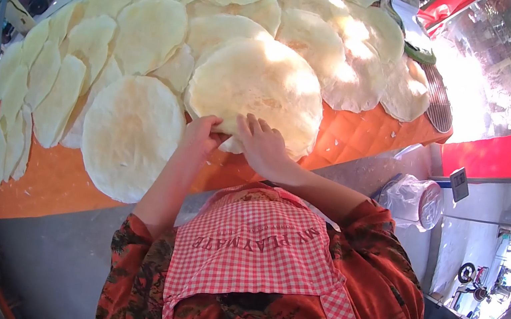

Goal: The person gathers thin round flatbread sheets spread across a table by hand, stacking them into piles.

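A large round flatbread [257,89] lies in front of me on an orange quilted cloth [224,167], with another layer showing at its left edge. My left hand [202,134] pinches its near edge, thumb on top and fingers curled below. On the same bread rests my right hand [265,145], fingers extended over the near edge; its thumb is hidden, so whether it grips is unclear. A flap of dough shows between the hands. Just left of my left hand is a second round flatbread [131,136].
Several thin flatbreads [150,35] overlap across the far and left parts of the table. A striped pad [438,99] sits at the right end. Beyond the table's right side stands a plastic-wrapped container [410,201], near a small grey device [459,184].
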The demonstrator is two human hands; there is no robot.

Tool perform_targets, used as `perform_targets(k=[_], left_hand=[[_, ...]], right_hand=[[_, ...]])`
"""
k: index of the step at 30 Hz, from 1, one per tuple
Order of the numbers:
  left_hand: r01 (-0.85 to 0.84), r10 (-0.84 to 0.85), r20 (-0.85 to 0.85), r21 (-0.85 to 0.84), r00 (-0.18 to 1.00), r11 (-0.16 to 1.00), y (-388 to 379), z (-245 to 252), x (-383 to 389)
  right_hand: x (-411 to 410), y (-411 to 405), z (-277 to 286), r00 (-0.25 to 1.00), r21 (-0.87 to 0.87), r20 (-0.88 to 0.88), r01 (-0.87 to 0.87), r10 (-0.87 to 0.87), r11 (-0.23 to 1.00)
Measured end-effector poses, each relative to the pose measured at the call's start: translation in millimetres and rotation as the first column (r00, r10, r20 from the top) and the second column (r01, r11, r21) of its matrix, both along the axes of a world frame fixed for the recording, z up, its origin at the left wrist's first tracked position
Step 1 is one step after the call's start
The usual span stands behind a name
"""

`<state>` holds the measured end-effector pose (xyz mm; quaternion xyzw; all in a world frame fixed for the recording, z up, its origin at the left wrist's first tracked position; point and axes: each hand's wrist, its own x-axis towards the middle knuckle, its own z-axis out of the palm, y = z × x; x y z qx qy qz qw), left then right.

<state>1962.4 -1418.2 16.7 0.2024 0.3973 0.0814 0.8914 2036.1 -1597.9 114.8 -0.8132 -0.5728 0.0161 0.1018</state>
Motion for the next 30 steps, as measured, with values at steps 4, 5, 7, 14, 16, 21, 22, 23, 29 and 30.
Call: perform_targets(k=[4,5,7,14,16,21,22,23,29,30], left_hand=[[-0.058,0.058,0.026,0.002,0.998,0.998,5,81,15],[-0.08,0.071,0.258,0.027,0.964,0.996,6,113,8],[-0.214,0.122,0.475,0.144,0.871,0.966,10,143,-12],[-0.178,0.109,0.44,0.118,0.891,0.977,-1,21,-36],[-0.142,0.114,0.381,0.045,0.917,0.989,-11,17,-36],[-0.074,0.069,0.027,0.388,0.997,0.919,-14,-31,-31],[-0.088,0.099,-0.015,0.357,0.995,0.93,-15,-33,-30],[-0.094,0.118,-0.055,0.326,0.991,0.941,-18,-32,-25],[-0.193,0.222,-0.057,0.318,0.973,0.928,-28,-40,-14],[-0.181,0.206,-0.028,0.379,0.978,0.908,-31,-38,-11]], right_hand=[[46,41,39,0.99,-0.129,-0.122,0.048,-0.064,0.991],[62,48,59,0.992,-0.037,-0.122,-0.002,-0.002,0.999],[92,54,110,0.924,0.28,-0.382,0.134,-0.017,0.951],[203,16,157,0.442,0.024,-0.874,0.452,-0.2,0.892],[211,-8,98,0.359,0.144,-0.933,0.371,0.002,0.917],[241,-63,-102,-0.204,-0.356,-0.934,0.553,-0.292,0.754],[233,-67,-109,-0.138,-0.39,-0.914,0.552,-0.381,0.737],[236,-71,-116,-0.138,-0.393,-0.914,0.541,-0.382,0.744],[211,-68,-146,0.269,0.065,-0.945,0.71,-0.184,0.701],[214,-69,-148,0.315,0.108,-0.934,0.702,-0.17,0.704]])
